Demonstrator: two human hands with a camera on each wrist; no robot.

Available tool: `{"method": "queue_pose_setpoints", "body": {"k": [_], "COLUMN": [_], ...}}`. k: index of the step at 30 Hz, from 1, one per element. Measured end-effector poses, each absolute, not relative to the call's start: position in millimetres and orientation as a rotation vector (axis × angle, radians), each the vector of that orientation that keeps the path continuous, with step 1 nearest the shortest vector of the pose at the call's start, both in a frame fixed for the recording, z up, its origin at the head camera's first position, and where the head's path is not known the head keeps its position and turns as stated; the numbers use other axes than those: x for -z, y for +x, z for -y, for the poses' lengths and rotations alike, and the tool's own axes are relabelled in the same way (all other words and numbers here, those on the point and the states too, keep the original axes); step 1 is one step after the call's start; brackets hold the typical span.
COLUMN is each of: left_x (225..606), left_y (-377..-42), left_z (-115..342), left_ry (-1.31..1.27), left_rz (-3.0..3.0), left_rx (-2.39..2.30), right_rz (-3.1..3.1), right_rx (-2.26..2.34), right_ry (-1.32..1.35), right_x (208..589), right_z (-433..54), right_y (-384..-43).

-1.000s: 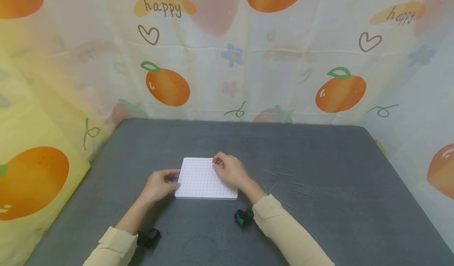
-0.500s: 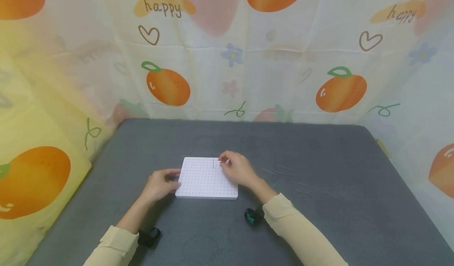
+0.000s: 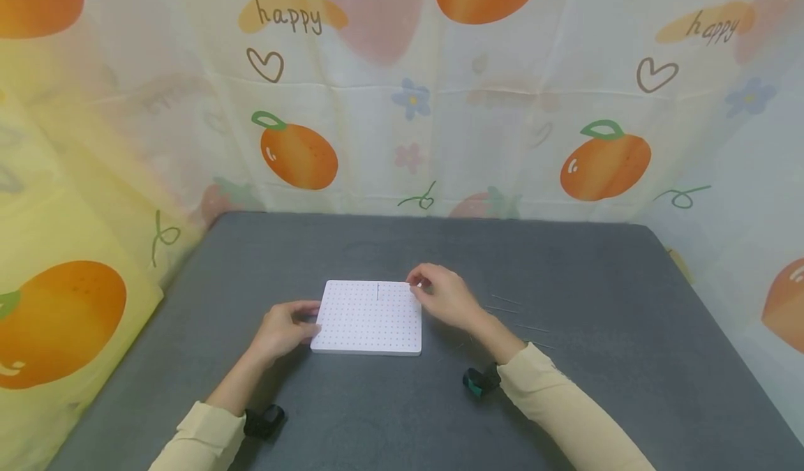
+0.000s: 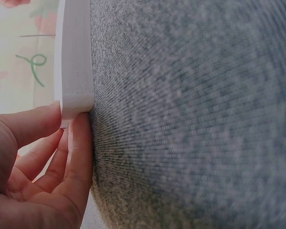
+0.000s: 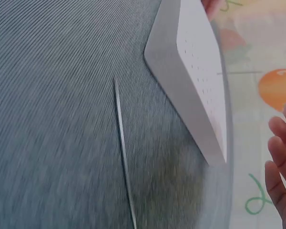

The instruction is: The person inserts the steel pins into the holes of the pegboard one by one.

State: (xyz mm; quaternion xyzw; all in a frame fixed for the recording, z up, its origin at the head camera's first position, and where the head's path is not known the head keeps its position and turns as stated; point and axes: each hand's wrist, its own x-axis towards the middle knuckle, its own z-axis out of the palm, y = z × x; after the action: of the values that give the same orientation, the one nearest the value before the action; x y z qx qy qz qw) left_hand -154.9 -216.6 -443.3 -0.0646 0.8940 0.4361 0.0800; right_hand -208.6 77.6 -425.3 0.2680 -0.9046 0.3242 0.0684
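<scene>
A white pegboard (image 3: 361,324) with rows of small holes lies flat on the dark table. My left hand (image 3: 280,330) grips its left side; in the left wrist view the thumb (image 4: 40,123) presses the top edge while fingers reach under the near corner. One thin metal rod (image 3: 377,291) stands upright in a hole near the board's far edge, also visible sticking out in the right wrist view. Over the far right corner, my right hand (image 3: 444,295) has loosely bent fingers (image 5: 280,157) with nothing between them.
Several thin metal rods (image 3: 502,310) lie scattered on the table (image 3: 597,289) to the right of the board, some hidden by my right forearm. One rod (image 5: 121,124) shows close up in the right wrist view. A fruit-print curtain (image 3: 477,115) hangs behind.
My right hand has let go of the rod, now upright in the board, and moved right to the board's far corner. The left hand has kept its hold.
</scene>
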Motion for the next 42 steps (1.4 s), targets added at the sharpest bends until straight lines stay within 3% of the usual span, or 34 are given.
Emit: {"method": "queue_pose_setpoints", "body": {"k": [16,42], "left_x": [442.1,441.1], "left_y": [-151.8,-154.7], "left_z": [217.5,214.7], "left_ry": [-0.193,-0.224], "left_rz": [-2.662,-2.692], "left_rx": [-1.306,-1.246], "right_rz": [2.660,2.739], "right_rx": [-1.022,-1.053], "right_ry": [0.771,0.462], "right_x": [416.1,453.6], "right_z": [-143.4,-219.6], "right_y": [-208.9,-212.8]}}
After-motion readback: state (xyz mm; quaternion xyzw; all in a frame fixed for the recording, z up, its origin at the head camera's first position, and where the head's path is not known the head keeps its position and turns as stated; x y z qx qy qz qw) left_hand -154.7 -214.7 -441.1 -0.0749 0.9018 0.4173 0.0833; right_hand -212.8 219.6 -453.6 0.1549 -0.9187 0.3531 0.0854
